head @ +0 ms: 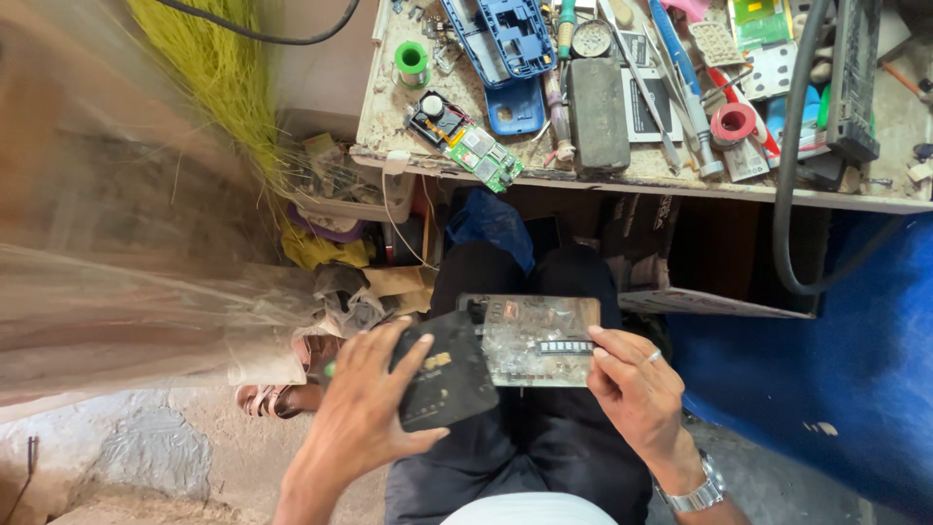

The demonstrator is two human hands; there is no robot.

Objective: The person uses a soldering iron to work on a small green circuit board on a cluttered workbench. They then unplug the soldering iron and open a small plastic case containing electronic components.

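Observation:
My left hand (pixel 364 394) grips a flat black cover (pixel 445 374) over my lap, thumb on top and fingers spread across it. My right hand (pixel 637 389) pinches the right edge of a bare circuit board (pixel 533 335) that rests across my knees, with a dark connector strip (pixel 565 346) near my fingertips. The black cover overlaps the board's left end. I wear a ring and a metal wristwatch (pixel 692 494) on the right arm. My legs are in dark trousers.
A cluttered workbench (pixel 622 180) ahead holds a green circuit board (pixel 481 151), blue phone shells (pixel 505 39), a grey block (pixel 598 112), tweezers, a solder spool (pixel 412 60) and a red tape roll (pixel 733 122). A black hose (pixel 792 175) hangs at right. Crumpled plastic sheeting (pixel 146 292) lies left.

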